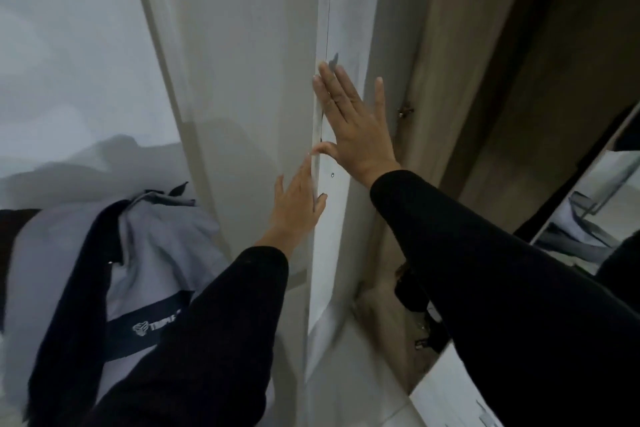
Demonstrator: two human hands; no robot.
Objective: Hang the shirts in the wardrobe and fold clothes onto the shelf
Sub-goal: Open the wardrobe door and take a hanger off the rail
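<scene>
The tall white wardrobe door [341,45] stands right in front of the person, and its long side runs straight up and down. Its thin front edge sits between the two hands. To its left is a wide, shiny white panel [242,80]. To its right the wardrobe is open, and you can see the pale wooden inside wall [433,80] with a small metal hinge [405,111] on it.

The right hand [353,121] is higher up and lies flat on the door. Its fingers are spread out and point up, and the palm presses on the white face. It holds nothing. The thumb reaches left toward the edge of the door.

The left hand [298,204] is lower and just left of the edge. Its fingers are straight and close together, and they touch the edge. It holds nothing too. The tip of its longest finger comes very near the right thumb.

Both arms wear long black sleeves [485,270] and reach forward and up.

The grey and dark blue shirt [138,253] lies in a heap down on the left, well away from both hands. The left hand is nearer to it. It looks like the door has to be moved first, and the shirt is not yet hung.
</scene>
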